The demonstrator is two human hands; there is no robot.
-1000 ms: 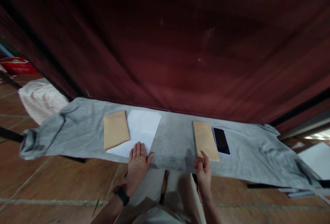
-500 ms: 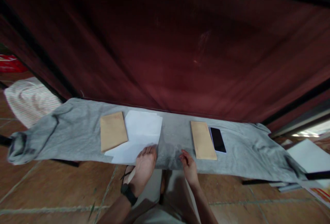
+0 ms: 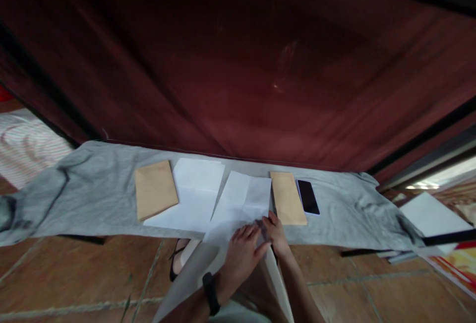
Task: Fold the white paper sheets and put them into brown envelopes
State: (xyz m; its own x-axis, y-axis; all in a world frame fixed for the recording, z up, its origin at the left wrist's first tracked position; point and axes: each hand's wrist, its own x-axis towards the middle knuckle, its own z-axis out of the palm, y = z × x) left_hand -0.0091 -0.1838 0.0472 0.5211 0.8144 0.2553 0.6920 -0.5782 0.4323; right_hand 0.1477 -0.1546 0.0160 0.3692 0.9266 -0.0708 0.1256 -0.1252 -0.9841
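Observation:
A white creased sheet of paper [image 3: 241, 204] lies on the grey cloth [image 3: 100, 189] in front of me. My left hand [image 3: 243, 251] rests flat on the sheet's near edge, fingers stretched out. My right hand [image 3: 275, 231] touches the sheet's near right corner beside it, fingers bent on the paper. To the left lies a stack of white paper [image 3: 191, 196] with a brown envelope [image 3: 154, 195] beside it. On the right is a second brown envelope [image 3: 287, 197] next to a black phone [image 3: 308, 197].
A dark red curtain [image 3: 241, 65] hangs behind the cloth-covered surface. Terracotta floor tiles [image 3: 74, 273] lie below. A striped cloth [image 3: 26, 144] sits at far left. White sheets and flat boards [image 3: 431, 214] lie at far right. A sandalled foot [image 3: 178, 261] shows under the surface's edge.
A single white sheet has been drawn from the stack to the middle of the cloth. Both hands came together at its near edge. The view has shifted slightly right.

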